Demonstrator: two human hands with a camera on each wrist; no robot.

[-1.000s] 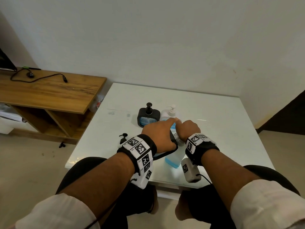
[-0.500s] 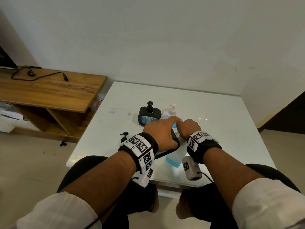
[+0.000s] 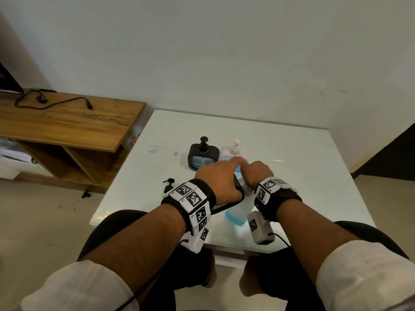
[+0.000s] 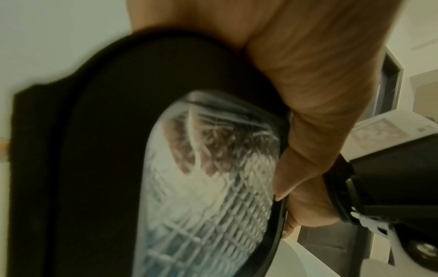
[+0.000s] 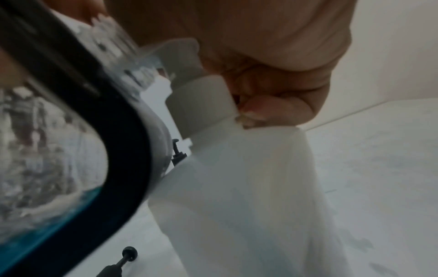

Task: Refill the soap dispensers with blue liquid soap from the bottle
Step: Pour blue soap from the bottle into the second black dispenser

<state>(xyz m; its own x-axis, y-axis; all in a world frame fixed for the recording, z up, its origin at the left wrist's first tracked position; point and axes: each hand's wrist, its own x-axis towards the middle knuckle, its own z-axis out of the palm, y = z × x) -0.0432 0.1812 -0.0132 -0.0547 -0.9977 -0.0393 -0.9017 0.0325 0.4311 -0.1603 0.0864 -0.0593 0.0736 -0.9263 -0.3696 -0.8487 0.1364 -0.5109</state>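
A translucent soap bottle (image 3: 235,217) with blue liquid at its bottom stands near the front edge of the white table (image 3: 296,153). My right hand (image 3: 256,171) grips its white cap (image 5: 201,101) with curled fingers. My left hand (image 3: 219,182) holds a black-framed dispenser (image 4: 208,187) with a clear patterned window, right beside the bottle. A little blue liquid shows at this dispenser's bottom (image 5: 71,202). Its black pump (image 3: 168,184) lies loose on the table to the left. The hands hide the dispenser's mouth.
Behind my hands stand a second black dispenser (image 3: 203,153) with its pump on and a white pump bottle (image 3: 234,149). A wooden bench (image 3: 67,122) with a black cable (image 3: 51,104) lies to the left. The wall is close behind the table.
Both hands stay where they were on the dispenser and the bottle cap. Only a slight shift of the view shows.
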